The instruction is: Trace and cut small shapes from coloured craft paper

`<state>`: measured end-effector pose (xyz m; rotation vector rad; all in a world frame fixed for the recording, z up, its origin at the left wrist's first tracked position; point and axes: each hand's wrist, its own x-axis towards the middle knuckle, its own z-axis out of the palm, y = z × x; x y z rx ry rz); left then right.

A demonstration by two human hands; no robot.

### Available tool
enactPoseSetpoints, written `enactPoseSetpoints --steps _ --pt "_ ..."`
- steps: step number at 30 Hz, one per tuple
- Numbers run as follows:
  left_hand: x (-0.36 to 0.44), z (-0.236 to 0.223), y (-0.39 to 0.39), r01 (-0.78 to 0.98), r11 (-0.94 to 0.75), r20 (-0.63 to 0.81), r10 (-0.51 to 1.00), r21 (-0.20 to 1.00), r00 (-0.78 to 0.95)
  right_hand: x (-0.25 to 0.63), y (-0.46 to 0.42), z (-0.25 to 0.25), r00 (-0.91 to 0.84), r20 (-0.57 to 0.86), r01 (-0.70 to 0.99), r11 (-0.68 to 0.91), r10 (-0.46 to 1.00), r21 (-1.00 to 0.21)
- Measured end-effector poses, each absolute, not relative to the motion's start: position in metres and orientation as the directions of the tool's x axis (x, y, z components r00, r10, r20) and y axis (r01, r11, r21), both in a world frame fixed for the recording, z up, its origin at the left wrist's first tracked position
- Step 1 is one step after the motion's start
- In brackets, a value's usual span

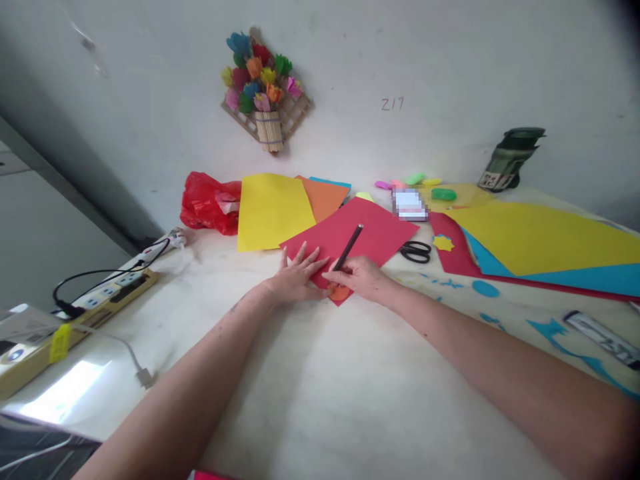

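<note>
A red sheet of paper (367, 230) lies turned on the table, one corner toward me. My left hand (297, 277) rests flat on its left edge, fingers spread, the thumb at a small orange paper piece (341, 293) near that corner. In my right hand (363, 277) is a dark pen (349, 247), its upper end leaning away to the right. The tip is hidden behind my fingers, beside the orange piece. Black-handled scissors (416, 252) lie just right of the red sheet, their blades hidden beneath it.
Yellow paper (273, 213), orange paper (325, 199) and a red plastic bag (207, 203) lie behind left. On the right are yellow (550, 233) and blue sheets (575, 280), blue scraps (485, 288), a marker (603, 339) and a bottle (513, 160). A power strip (110, 293) runs along the left.
</note>
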<state>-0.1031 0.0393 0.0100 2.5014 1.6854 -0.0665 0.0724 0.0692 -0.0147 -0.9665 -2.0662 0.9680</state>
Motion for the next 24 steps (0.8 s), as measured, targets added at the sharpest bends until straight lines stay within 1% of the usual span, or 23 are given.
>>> enactPoseSetpoints --steps 12,24 --pt "-0.1037 0.0093 0.0397 0.926 -0.369 -0.107 0.921 0.075 0.375 0.0742 0.0711 -0.0139 -0.518 0.255 0.423 0.504 0.816 -0.753" --pt "-0.1023 0.0118 0.0371 0.93 -0.354 -0.104 0.926 0.104 0.364 0.0735 0.0689 -0.0101 -0.511 0.241 0.416 0.483 0.825 -0.77"
